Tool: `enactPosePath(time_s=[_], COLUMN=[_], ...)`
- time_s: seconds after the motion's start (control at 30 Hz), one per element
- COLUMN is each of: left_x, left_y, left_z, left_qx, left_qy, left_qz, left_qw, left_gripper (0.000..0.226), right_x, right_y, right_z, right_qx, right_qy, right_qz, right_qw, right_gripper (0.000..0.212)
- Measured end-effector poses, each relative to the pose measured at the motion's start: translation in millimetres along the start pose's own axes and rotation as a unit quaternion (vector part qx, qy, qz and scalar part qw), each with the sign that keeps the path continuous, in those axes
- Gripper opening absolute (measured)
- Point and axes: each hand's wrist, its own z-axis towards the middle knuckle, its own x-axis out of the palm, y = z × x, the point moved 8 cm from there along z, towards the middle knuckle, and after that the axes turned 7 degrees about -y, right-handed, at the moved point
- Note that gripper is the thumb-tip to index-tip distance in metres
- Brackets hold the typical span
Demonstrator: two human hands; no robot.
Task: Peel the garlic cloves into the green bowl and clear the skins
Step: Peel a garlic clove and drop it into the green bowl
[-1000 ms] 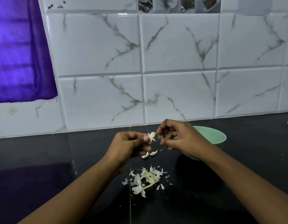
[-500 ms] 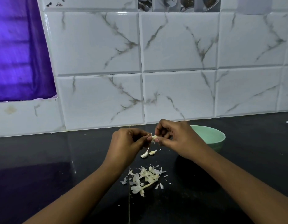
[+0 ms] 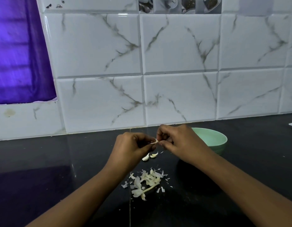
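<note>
While a garlic clove (image 3: pixel 156 142) sat pinched between left hand (image 3: pixel 133 147) and right hand (image 3: pixel 181 143) above the black counter (image 3: pixel 43 161), two cloves (image 3: pixel 149 156) lay below, skins (image 3: pixel 146 181) nearer, green bowl (image 3: pixel 212 140) right.

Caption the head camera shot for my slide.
Left hand and right hand pinch a garlic clove; skin pile in front, green bowl behind.

- Light is dim and cool; the purple curtain (image 3: pixel 19 49) glows from behind and is the strongest colour.
- The tiled wall (image 3: pixel 179 63) shows small glare streaks on its bevels.
- The glossy black countertop (image 3: pixel 43 169) mirrors purple near its left edge.
- A dark shadow lies before the green bowl (image 3: pixel 212 138).
- Tile lines bow toward the frame's edges.
- The garlic clove (image 3: pixel 156 142) looks soft and smeared.
</note>
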Motion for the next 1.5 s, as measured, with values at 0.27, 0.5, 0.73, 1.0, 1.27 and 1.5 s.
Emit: enactPosePath(time_s=[0.27, 0.5, 0.73, 1.0, 1.27, 1.5], left_x=[-7, -9, -7, -7, 7, 8], left_y=[-7, -10, -12, 18, 27, 28], left_z=[-1, -1, -3, 1, -1, 0], left_qx=[0.066, 0.1, 0.126, -0.091, -0.213, -0.209], left_qy=[-0.04, -0.051, -0.041, -0.049, -0.008, -0.001], left_qz=[0.042, 0.045, 0.05, -0.16, -0.333, -0.331], left_qw=[0.996, 0.993, 0.99, 0.982, 0.918, 0.92], left_gripper=[0.01, 0.008, 0.007, 0.003, 0.017, 0.018], right_x=[3, 4, 8, 4, 0, 0], right_y=[2, 6, 4, 1, -10, -16], right_z=[1, -1, -1, -1, 0, -2], right_qx=[-0.009, -0.03, -0.016, 0.013, 0.108, 0.159], right_qy=[0.016, 0.033, 0.058, 0.052, 0.043, 0.047], right_qz=[-0.02, -0.024, 0.003, 0.036, 0.208, 0.281], right_qw=[1.0, 0.999, 0.998, 0.998, 0.971, 0.945], right_gripper=[0.013, 0.014, 0.017, 0.017, 0.018, 0.018])
